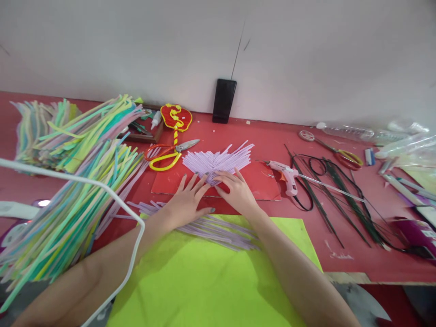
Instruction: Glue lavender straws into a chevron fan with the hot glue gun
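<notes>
A fan of lilac pipe cleaners (218,160), woven in a V-shaped herringbone, lies on a red board (262,184). My left hand (186,200) rests flat with fingers spread, its fingertips on the lower left edge of the weave. My right hand (238,190) lies beside it, fingers stretched out and pressing the lower right tip of the weave. Neither hand holds anything. Loose lilac pipe cleaners (218,227) lie under my wrists, across the edge of a lime green sheet (204,277).
Piles of pastel pipe cleaners (71,181) fill the left. Orange-and-yellow scissors (166,154) lie left of the weave, a white glue gun (288,175) and dark wires (340,190) to the right. A black phone (224,101) leans on the wall. A white cable (102,190) crosses my left arm.
</notes>
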The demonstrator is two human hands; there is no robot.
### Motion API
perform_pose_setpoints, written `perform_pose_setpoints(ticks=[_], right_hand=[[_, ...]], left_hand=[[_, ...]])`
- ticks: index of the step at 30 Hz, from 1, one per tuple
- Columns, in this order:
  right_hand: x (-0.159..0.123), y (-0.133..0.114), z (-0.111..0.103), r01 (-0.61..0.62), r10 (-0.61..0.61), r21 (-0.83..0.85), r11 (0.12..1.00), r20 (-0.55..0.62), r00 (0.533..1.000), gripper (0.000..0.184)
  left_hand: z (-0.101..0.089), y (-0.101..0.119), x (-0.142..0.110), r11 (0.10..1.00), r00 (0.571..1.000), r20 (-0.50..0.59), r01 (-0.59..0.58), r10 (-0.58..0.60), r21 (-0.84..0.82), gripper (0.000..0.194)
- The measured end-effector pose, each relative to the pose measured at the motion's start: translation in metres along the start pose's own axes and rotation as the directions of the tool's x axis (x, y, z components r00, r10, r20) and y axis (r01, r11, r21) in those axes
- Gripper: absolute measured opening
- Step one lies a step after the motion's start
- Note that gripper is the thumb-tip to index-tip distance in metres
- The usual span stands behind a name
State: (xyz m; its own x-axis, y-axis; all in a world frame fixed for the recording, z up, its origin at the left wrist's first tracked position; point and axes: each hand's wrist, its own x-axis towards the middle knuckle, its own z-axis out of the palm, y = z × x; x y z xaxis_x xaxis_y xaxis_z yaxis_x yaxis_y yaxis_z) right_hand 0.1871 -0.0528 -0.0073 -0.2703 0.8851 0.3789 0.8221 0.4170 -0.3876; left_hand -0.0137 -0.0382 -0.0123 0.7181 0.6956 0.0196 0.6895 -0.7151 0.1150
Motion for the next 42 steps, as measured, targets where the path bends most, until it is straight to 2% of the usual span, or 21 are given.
perform_pose_setpoints(ticks=[7, 20, 32, 37, 39, 42], right_hand=[[0.000, -0.001, 0.002, -0.024, 0.024, 0.017, 1.000, -0.009, 1.000, 0.022], [0.000, 0.003, 0.005, -0.028, 0.031, 0.103, 0.994, -0.025, 0.999, 0.020], [0.000, 0.007, 0.003, -0.004, 0.003, 0.100, 0.995, 0.015, 1.000, 0.022], [0.000, 0.014, 0.000, 0.023, -0.018, 0.059, 0.998, -0.074, 0.997, 0.026], [0.000, 0.019, -0.006, -0.026, 0.036, 0.070, 0.997, -0.150, 0.988, 0.026], [-0.004, 0.029, -0.016, -0.181, 0.199, 0.098, 0.979, -0.234, 0.952, 0.028]], left_hand=[[0.002, -0.001, 0.000, 1.000, 1.000, -0.022, -0.013, 0.013, 0.000, 0.072], [-0.003, 0.001, 0.001, 1.000, 1.000, 0.022, -0.002, 0.002, 0.008, 0.073], [-0.005, 0.000, 0.001, 1.000, 1.000, -0.012, -0.027, 0.028, 0.015, 0.067], [-0.011, 0.000, 0.002, 0.999, 0.998, -0.053, -0.041, 0.040, -0.003, 0.062], [-0.014, 0.000, 0.003, 0.999, 0.995, -0.101, -0.014, 0.010, -0.046, 0.055], [-0.019, -0.006, 0.007, 0.989, 0.972, -0.222, 0.045, -0.076, -0.140, 0.044]])
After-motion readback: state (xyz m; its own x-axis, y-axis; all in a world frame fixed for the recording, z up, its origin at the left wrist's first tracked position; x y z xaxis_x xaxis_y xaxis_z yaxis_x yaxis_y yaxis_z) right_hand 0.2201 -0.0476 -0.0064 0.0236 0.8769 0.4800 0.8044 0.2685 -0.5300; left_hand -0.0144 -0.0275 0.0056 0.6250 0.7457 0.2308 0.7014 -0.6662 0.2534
